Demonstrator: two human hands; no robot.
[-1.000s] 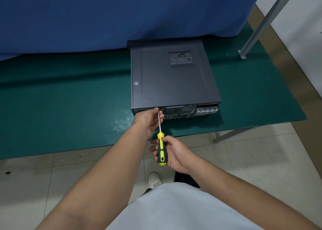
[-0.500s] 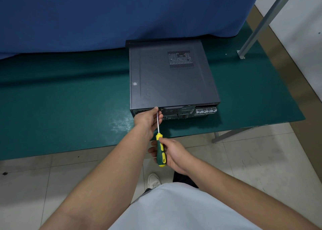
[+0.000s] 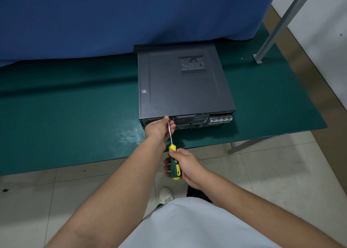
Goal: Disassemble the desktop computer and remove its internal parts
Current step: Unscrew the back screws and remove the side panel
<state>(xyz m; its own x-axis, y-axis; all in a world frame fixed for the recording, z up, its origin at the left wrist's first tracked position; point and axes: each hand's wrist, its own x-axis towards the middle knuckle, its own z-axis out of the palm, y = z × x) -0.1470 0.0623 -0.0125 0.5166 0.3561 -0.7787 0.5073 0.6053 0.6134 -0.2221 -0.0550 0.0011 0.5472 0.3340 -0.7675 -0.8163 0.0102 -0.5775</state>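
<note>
A dark grey desktop computer case (image 3: 184, 84) lies flat on the green table mat (image 3: 65, 116), its rear panel of ports and vents facing me. My right hand (image 3: 185, 165) grips the yellow-and-green handle of a screwdriver (image 3: 174, 165). The metal shaft runs up to the rear panel's upper edge, where its tip is hidden behind my fingers. My left hand (image 3: 159, 129) is at that rear edge, its fingers curled round the shaft close to the tip, thumb touching the lid's edge.
A blue cloth (image 3: 131, 17) hangs behind the case. A grey metal post (image 3: 277, 26) is bolted to the mat at the back right. The table's front edge runs just below my left hand, with tiled floor (image 3: 272, 172) and my white shoe (image 3: 165, 195) beneath.
My right hand has shifted its hold slightly on the screwdriver handle. The left hand and the case have stayed put; the view has drifted a little.
</note>
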